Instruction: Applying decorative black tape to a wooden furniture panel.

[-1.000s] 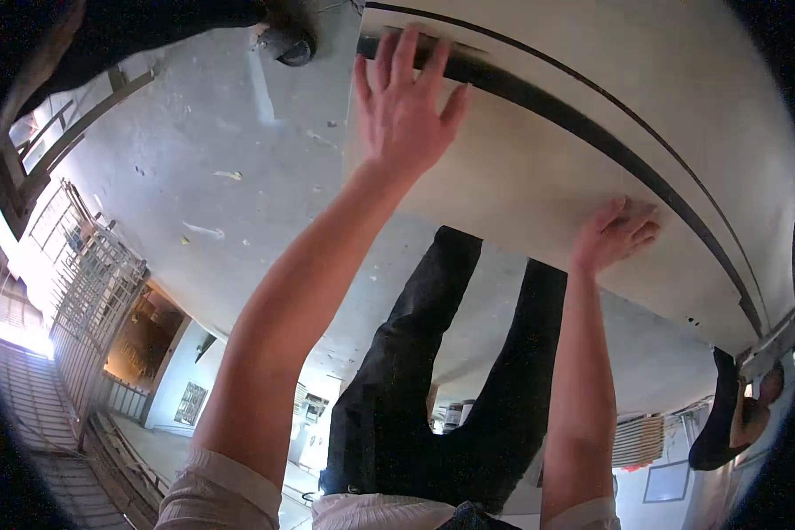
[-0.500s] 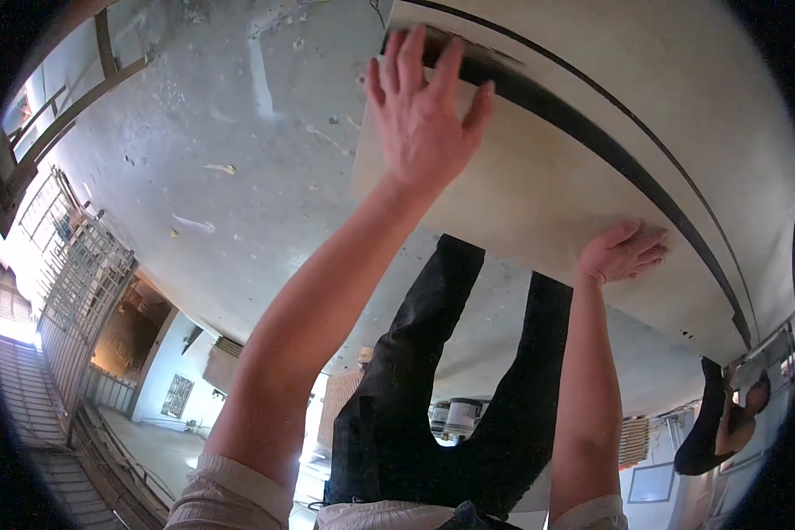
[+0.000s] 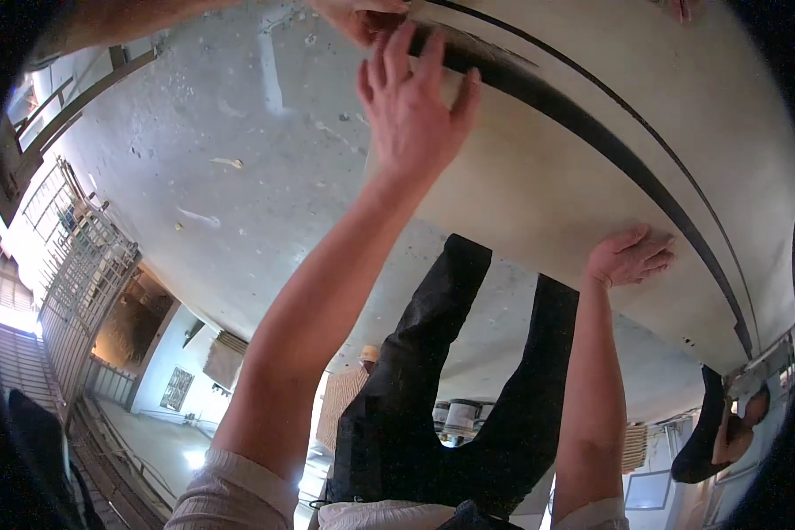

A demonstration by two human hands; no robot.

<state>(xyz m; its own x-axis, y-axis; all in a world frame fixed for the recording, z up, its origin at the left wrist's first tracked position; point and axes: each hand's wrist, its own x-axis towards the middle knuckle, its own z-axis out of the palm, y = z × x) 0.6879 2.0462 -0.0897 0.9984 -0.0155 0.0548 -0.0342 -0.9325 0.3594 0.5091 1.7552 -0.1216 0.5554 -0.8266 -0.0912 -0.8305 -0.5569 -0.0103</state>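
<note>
A pale beige sheet (image 3: pixel 512 185) lies before me on a grey, marked surface. A dark strip (image 3: pixel 592 137) runs along its far edge. My left hand (image 3: pixel 413 115) is spread over the sheet's left end, its fingertips at the strip. Farther right, my right hand (image 3: pixel 634 254) rests on the sheet with its fingers stretched out. Neither hand holds anything. Just beyond my left fingertips, a co-worker's hand (image 3: pixel 353 16) reaches to the strip's left end; whether it grips something cannot be made out.
A second pale panel (image 3: pixel 698 97) lies beyond the strip, with part of another hand (image 3: pixel 683 9) at the top edge. The grey surface (image 3: pixel 265 212) bears scuffs and bits. Metal racks (image 3: pixel 79 256) stand at left. Tins (image 3: pixel 459 415) show behind my black-trousered legs (image 3: pixel 397 380). A person (image 3: pixel 715 433) is at far right.
A co-worker's arm and hand have come in at the top left and reached the strip's end. My left hand has shifted slightly left; my right hand has barely moved.
</note>
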